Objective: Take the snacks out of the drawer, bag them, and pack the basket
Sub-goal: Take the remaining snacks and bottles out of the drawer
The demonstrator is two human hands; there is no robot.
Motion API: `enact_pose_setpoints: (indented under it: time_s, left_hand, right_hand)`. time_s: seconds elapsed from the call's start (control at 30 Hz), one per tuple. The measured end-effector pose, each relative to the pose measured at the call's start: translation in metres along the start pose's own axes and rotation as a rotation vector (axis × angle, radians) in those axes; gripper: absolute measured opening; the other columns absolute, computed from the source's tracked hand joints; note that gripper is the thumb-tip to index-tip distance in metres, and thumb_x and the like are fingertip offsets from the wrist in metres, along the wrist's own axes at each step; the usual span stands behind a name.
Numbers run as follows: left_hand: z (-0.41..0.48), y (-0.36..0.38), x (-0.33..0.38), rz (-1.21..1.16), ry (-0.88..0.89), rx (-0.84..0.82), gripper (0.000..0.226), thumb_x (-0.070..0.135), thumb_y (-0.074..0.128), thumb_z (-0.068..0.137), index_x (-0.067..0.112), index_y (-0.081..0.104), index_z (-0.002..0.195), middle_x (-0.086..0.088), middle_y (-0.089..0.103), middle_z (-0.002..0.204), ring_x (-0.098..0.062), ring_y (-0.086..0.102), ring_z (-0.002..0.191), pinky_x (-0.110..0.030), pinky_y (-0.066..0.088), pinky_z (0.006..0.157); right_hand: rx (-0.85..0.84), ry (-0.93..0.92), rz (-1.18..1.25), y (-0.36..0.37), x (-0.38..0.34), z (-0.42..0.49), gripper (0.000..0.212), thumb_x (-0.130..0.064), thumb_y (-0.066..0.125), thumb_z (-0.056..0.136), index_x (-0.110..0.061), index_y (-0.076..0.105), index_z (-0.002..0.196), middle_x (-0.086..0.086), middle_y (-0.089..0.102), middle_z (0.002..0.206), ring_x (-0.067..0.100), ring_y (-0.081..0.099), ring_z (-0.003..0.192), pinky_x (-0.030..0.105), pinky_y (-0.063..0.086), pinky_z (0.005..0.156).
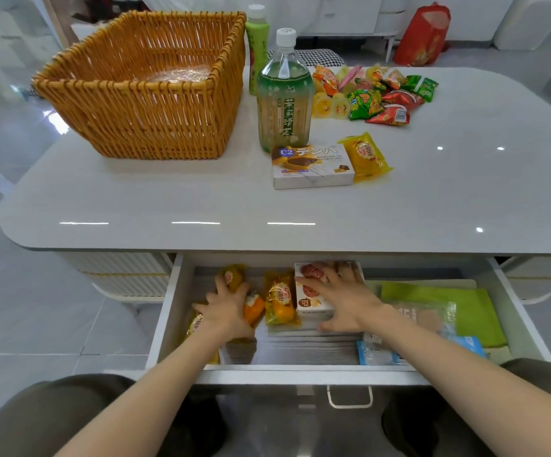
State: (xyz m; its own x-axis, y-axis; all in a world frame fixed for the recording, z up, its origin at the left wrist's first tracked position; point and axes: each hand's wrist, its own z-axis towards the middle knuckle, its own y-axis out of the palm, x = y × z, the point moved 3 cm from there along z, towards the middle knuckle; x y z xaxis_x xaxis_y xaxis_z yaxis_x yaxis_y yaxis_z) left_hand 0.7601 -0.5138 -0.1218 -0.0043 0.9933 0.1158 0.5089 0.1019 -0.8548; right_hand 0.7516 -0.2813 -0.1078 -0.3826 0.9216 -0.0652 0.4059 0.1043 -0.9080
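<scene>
The white table serves as a staging surface. Its drawer is pulled fully out below the near edge, which opens everything inside to both arms. The wicker basket stands at the table's far left, out of the way, probably awaiting the packing. A tea bottle stands just beside the basket. A pile of small snacks, a cake box and a yellow cake packet lie to the right on the tabletop.

More snacks are in the drawer. Green bags lie flat at its right, likely kept for the bagging. The right hand lies over a white snack box, fingers spread apart across the top and thumb at the near edge, seemingly sizing a grip. The left hand rests with splayed fingers on yellow and orange packets, as if gathering several. One more packet lies between the hands.
</scene>
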Motion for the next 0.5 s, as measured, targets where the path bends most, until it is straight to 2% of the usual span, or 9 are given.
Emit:
enact_pose_setpoints:
  time_s: [0.07,0.13,0.2,0.3,0.37,0.5]
  left_hand:
    - [-0.003,-0.001,0.001,-0.009,0.061,0.013,0.089,0.042,0.076,0.074,0.036,0.022,0.145,-0.016,0.011,0.149,-0.040,0.038,0.128,-0.054,0.035,0.108]
    - [-0.005,-0.004,0.000,-0.033,0.126,0.030,0.081,0.033,0.075,0.077,0.036,0.027,0.142,-0.015,0.018,0.146,-0.037,0.046,0.120,-0.046,0.045,0.101]
    - [-0.008,-0.009,-0.002,-0.049,0.157,0.042,0.076,0.025,0.073,0.078,0.035,0.031,0.140,-0.013,0.023,0.144,-0.035,0.050,0.116,-0.039,0.049,0.096]
    - [-0.014,-0.018,-0.002,-0.045,0.188,0.096,0.071,0.023,0.073,0.079,0.035,0.034,0.138,-0.010,0.029,0.142,-0.030,0.050,0.117,-0.032,0.050,0.092]
    - [-0.022,-0.028,0.001,-0.023,0.211,0.134,0.068,0.027,0.073,0.080,0.037,0.035,0.136,-0.007,0.032,0.141,-0.028,0.050,0.119,-0.032,0.049,0.093]
    - [-0.044,-0.053,0.010,-0.017,0.283,0.189,0.065,0.028,0.074,0.078,0.040,0.036,0.129,-0.002,0.034,0.139,-0.023,0.051,0.114,-0.028,0.049,0.087]
  right_hand:
    - [0.033,0.001,-0.017,0.005,0.001,-0.003,0.099,-0.063,0.064,0.075,-0.054,-0.006,0.145,-0.001,-0.007,0.160,0.038,0.003,0.142,0.050,0.017,0.116]
    - [0.039,0.011,-0.016,0.006,0.001,-0.003,0.101,-0.064,0.065,0.074,-0.052,-0.005,0.145,0.005,0.005,0.157,0.035,0.010,0.139,0.047,0.022,0.114]
    - [0.028,0.020,-0.011,0.004,0.000,-0.003,0.102,-0.061,0.068,0.073,-0.050,-0.001,0.146,0.008,0.022,0.150,0.032,0.018,0.134,0.044,0.026,0.110]
    - [0.046,0.026,0.005,0.003,-0.004,-0.006,0.099,-0.052,0.071,0.075,-0.048,0.004,0.147,0.008,0.026,0.145,0.031,0.021,0.132,0.043,0.028,0.108]
    - [0.077,0.017,0.002,0.001,-0.008,-0.010,0.092,-0.050,0.070,0.077,-0.048,0.009,0.147,0.008,0.025,0.146,0.032,0.022,0.133,0.044,0.025,0.111]
    - [0.100,-0.001,0.039,-0.015,-0.010,-0.023,0.087,-0.052,0.067,0.078,-0.047,0.012,0.146,0.007,0.028,0.146,0.032,0.025,0.136,0.052,0.009,0.117]
